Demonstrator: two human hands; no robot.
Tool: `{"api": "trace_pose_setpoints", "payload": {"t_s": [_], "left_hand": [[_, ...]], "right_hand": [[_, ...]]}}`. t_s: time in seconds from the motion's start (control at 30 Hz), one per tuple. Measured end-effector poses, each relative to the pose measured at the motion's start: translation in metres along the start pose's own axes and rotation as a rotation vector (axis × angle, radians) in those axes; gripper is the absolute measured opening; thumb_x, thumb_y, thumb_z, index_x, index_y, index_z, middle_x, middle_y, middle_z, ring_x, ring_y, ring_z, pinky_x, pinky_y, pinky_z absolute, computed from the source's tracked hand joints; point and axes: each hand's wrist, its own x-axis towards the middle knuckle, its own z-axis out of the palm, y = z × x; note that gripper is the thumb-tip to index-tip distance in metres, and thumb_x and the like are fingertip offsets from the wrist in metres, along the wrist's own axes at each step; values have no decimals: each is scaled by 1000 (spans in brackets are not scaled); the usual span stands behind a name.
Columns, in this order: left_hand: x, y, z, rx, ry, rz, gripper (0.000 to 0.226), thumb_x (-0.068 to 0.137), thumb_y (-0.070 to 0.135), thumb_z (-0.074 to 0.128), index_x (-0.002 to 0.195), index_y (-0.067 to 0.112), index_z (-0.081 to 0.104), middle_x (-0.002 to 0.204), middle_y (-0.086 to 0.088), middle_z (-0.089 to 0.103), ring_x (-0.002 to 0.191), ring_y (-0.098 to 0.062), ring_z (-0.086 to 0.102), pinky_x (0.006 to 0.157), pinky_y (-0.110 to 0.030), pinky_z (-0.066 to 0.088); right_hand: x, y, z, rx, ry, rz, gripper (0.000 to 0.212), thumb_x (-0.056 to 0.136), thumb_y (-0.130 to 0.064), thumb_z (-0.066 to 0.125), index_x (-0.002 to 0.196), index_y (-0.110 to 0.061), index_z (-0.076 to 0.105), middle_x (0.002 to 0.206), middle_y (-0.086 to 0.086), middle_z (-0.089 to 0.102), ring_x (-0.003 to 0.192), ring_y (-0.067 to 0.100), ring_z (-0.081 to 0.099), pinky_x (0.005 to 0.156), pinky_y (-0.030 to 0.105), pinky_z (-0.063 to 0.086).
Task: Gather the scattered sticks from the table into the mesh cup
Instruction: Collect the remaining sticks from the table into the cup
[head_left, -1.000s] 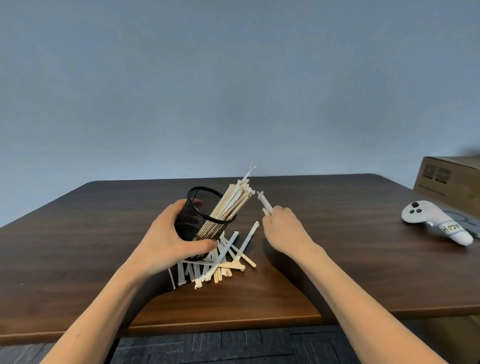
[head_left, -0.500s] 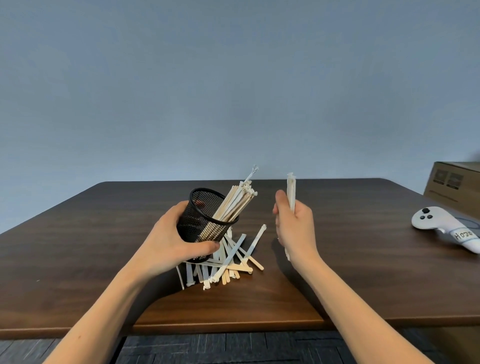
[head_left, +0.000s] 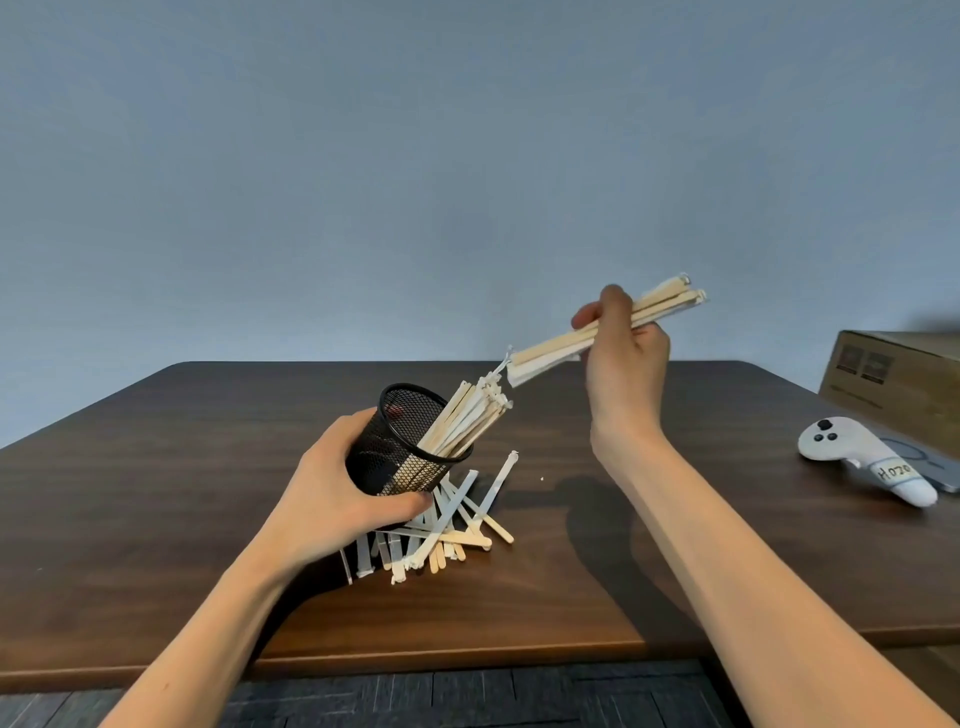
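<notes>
My left hand (head_left: 332, 499) grips a black mesh cup (head_left: 402, 447), tilted to the right over the dark wooden table (head_left: 571, 587). A bundle of pale sticks (head_left: 467, 421) leans out of the cup's mouth. My right hand (head_left: 626, 358) is raised above and right of the cup, shut on a small bunch of sticks (head_left: 558, 348) whose lower ends point down-left at the cup's sticks. A pile of loose white and wooden sticks (head_left: 441, 530) lies on the table under and in front of the cup.
A white handheld controller (head_left: 862, 457) with a label lies at the table's right side. Behind it stands a cardboard box (head_left: 893, 379). The table's front edge runs below my forearms, with dark floor beneath.
My right hand has lifted its bunch of sticks from near the table up and to the right, turning them from upright to slanting toward the cup. The left hand and cup stay put.
</notes>
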Motion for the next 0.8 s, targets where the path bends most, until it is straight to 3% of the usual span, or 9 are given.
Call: {"api": "trace_pose_setpoints", "payload": {"t_s": [0.1,0.17,0.23,0.33,0.47,0.57,0.67,0.73,0.8], "left_hand": [[-1,1,1,-12,-1,-1,92,50,50,92,136,35,66,129,12,72,116,2,68,97,-21,51],[-1,1,0,-19,3,-4,91,51,49,93,137,35,65,130,11,72,117,-1,69,101,-26,52],[-2,-1,-2,-27,12,-2,89,53,48,95,137,36,66,131,10,73,120,-7,70,105,-33,54],[-3,-4,-9,-26,28,-14,90,51,48,94,136,35,66,130,9,74,118,-7,71,105,-34,54],[-6,-7,-29,-14,52,-36,85,49,52,91,130,35,69,123,7,77,110,-3,73,100,-31,56],[-7,-9,-46,-20,72,-52,72,47,53,88,116,41,70,110,11,81,101,5,74,89,-22,53],[-10,-16,-56,-13,87,-69,76,46,54,89,118,38,71,111,10,81,101,6,74,89,-23,53],[-13,-23,-59,-8,94,-76,82,47,54,90,124,34,71,117,7,80,103,4,74,92,-26,54],[-15,-27,-60,-13,98,-71,83,47,55,91,125,33,71,119,7,80,103,3,74,93,-28,54]], "right_hand": [[-14,4,20,-191,-137,-122,48,94,-53,52,57,-25,66,49,-15,60,54,8,60,61,33,48],[-26,10,33,-418,-259,-174,51,86,-69,53,61,-26,68,54,-14,64,59,8,64,58,29,47],[-32,16,39,-625,-321,-239,51,77,-78,54,80,-31,72,72,-16,67,72,5,63,59,24,42],[-30,17,37,-565,-330,-244,63,75,-81,52,115,-34,66,99,-15,58,89,1,57,77,30,47],[-24,30,21,-339,-232,-50,54,97,-62,33,114,-24,68,101,-11,62,95,7,58,89,36,45],[-34,61,8,-794,-316,12,47,97,-53,37,111,-20,67,102,-2,64,90,18,61,84,38,48],[-57,83,7,-1298,-558,44,83,85,-79,25,117,-13,65,120,10,57,106,28,58,89,40,46],[-68,87,13,-1460,-617,-36,96,79,-87,23,115,-9,67,121,13,55,110,29,55,90,40,44],[-74,87,21,-1489,-646,-83,91,78,-85,32,116,-10,66,123,12,54,111,28,54,89,39,44]]}}
